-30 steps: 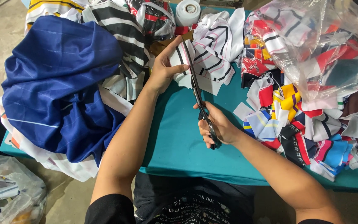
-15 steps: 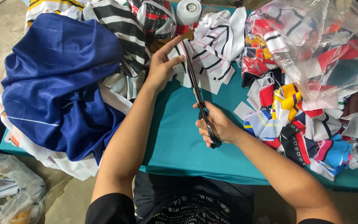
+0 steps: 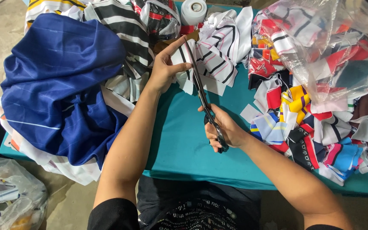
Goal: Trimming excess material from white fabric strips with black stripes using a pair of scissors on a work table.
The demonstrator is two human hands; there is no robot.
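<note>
Just above the middle of the frame, the left hand (image 3: 163,68) pinches the edge of a white striped fabric piece (image 3: 211,59), fingers narrow on the cloth. The right hand (image 3: 224,130), at centre, grips the handles of long black scissors (image 3: 203,96), whose nearly closed blades lie along that fabric over the teal table (image 3: 184,140). A blue garment (image 3: 60,85) is heaped at left, colourful scraps (image 3: 303,110) at right.

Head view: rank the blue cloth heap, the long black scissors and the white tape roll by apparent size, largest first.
1. Blue cloth heap
2. Long black scissors
3. White tape roll, partly cut off by the frame's top edge.
</note>
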